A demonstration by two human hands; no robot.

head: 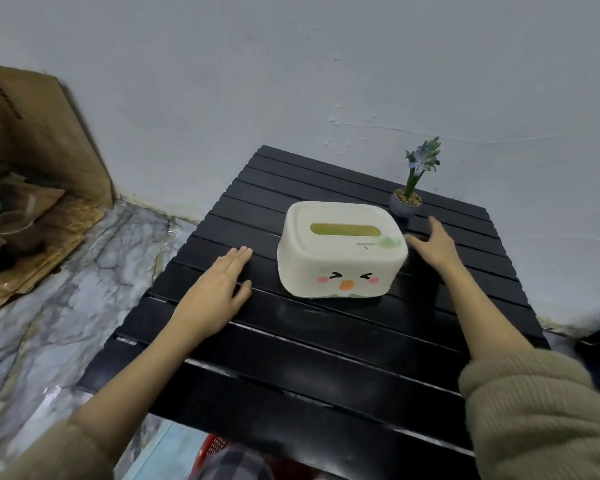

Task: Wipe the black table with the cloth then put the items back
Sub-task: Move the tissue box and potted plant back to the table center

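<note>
The tissue box (342,250) stands on the black table (291,358), a little behind the middle, with its long axis going left to right and its painted face turned toward the person. It lies between the two hands. The right hand (435,245) is the nearer one: its fingers are spread apart and the thumb seems to touch the right end of the box, though the edge there is blurred, so I cannot say it surely. The left hand (219,289) rests flat on the slats with fingers together, apart from the left end of the box, holding nothing. The small plant pot (406,203) stands just beside the far right corner of the box, close behind the right fingers. No cloth is visible, and the near table edge is cut off by the sleeves
</note>
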